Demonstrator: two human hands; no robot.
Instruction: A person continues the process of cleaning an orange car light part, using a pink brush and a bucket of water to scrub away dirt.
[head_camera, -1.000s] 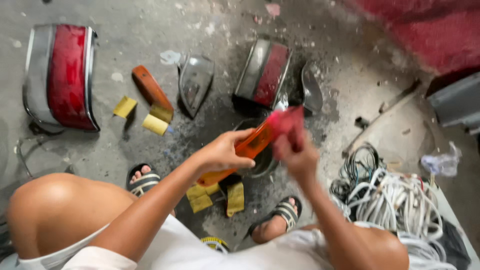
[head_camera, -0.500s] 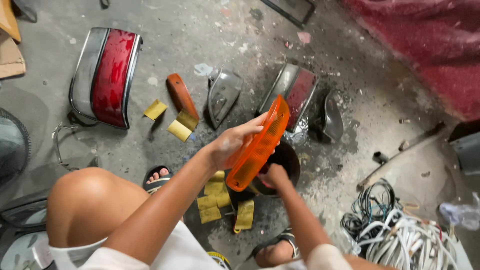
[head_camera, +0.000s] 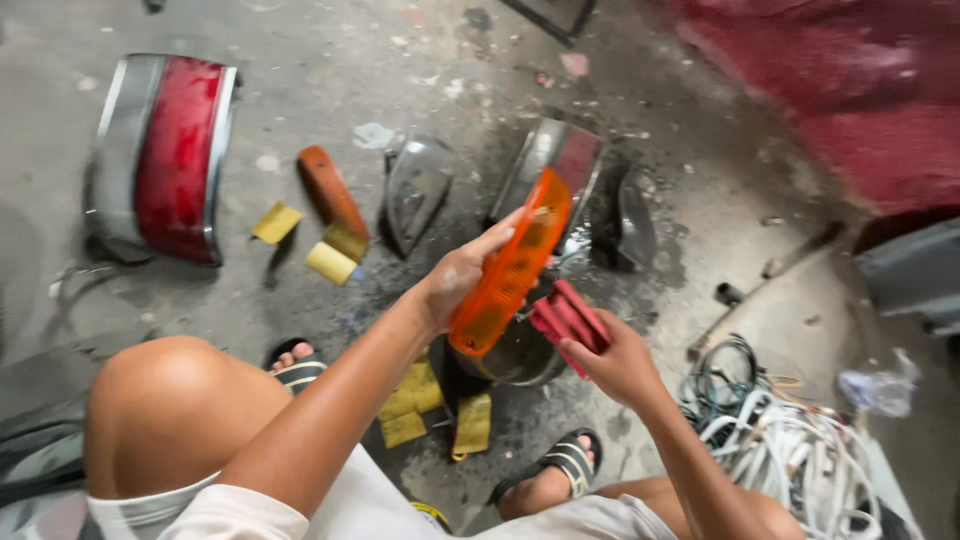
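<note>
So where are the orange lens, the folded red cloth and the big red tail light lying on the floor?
orange lens (head_camera: 510, 265): head view, middle of its ribbed face.
red cloth (head_camera: 568, 318): head view, folded part above the right hand's fingers.
red tail light (head_camera: 175, 150): head view, centre of its red panel.

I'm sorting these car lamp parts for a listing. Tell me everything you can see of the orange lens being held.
The orange lens is a long, narrow, translucent plastic cover with rounded ends, glossy and faintly ribbed. It looks whole; no cracks are visible, though the frame is slightly blurred. It is held tilted, upper end away from the person, above a dark round bowl. The left hand grips its left edge. The right hand, holding a folded red cloth, is beside its lower end.
</note>
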